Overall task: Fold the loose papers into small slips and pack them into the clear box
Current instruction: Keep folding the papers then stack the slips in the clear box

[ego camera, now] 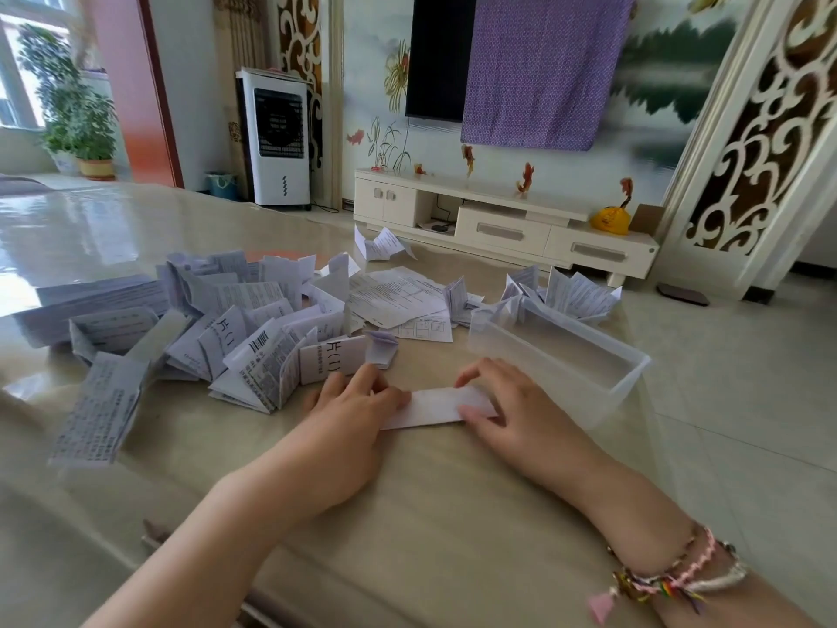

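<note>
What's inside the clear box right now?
The clear box looks empty: its pale bottom shows through, and no slips are inside. Folded papers are heaped behind its far end. The near wall blurs the nearest corner, so that spot is unclear.

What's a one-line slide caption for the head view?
Both hands, left hand and right hand, press a folded paper strip flat beside the clear box.

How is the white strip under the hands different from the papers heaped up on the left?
The white strip lies flat, pressed by both hands; the heaped papers stand crumpled and untouched. The strip's upper face looks blank; the heaped papers show dense print. The strip is single; the heap holds many. Both rest on the table, outside the clear box.
</note>
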Demonstrator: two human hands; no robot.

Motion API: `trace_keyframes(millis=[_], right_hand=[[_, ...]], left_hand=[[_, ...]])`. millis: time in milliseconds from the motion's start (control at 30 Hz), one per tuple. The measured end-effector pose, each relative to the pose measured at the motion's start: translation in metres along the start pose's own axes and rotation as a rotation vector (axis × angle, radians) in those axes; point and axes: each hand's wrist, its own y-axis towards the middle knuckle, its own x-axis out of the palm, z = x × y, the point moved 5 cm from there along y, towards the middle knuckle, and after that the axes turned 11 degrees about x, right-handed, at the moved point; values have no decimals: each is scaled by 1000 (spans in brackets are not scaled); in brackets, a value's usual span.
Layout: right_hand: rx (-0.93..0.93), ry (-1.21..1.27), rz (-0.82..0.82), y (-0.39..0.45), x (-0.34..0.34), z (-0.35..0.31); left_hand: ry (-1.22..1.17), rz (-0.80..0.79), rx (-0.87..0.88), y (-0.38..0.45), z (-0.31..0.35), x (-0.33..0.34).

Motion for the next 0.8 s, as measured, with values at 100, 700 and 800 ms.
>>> trace_keyframes(millis=[100,700,800], right_hand=[[-121,-1,-84,-2,5,-3],[-141,12,182,-2,-10,-6],[-187,142,98,-9,-10,-14]], left_hand=[[-19,-9,42,-2,-2,-4],[65,310,174,-7,4,-26],[72,317,134,-5,5,-26]])
